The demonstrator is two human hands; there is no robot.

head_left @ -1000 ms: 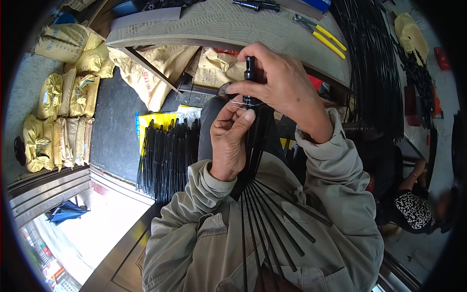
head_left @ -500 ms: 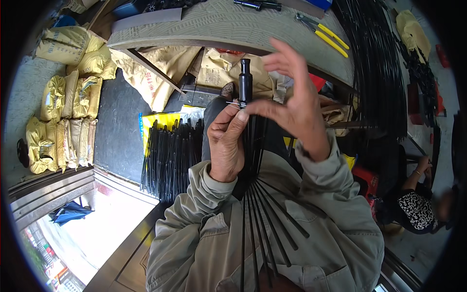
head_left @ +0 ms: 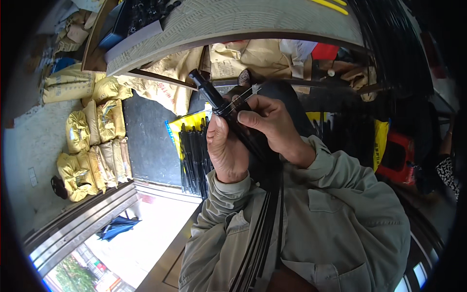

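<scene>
- The left hand (head_left: 226, 148) is closed around a bundle of long, thin black rods (head_left: 265, 214), gripping it just below its capped top; the rods run down across the person's lap toward the lower edge of the view.
- The right hand (head_left: 272, 121) is partly curled, its thumb and forefinger pinched at the bundle beside a thin pale wire or tie (head_left: 241, 100) that crosses the rods; whether the fingers actually grip the tie I cannot tell.
- A short black cylindrical cap (head_left: 204, 85) tops the bundle, tilted up and to the left above both hands.
- The rods look light, stiff along their length but springy, and smooth enough to slide against one another; a hold close under the cap, where they are gathered, should keep them from fanning out.
- More black rods (head_left: 194, 151) lie on a yellow sheet (head_left: 187, 122) below, beside stacked tan sacks (head_left: 95, 146).
- A grey ribbed counter (head_left: 253, 19) curves across above.
</scene>
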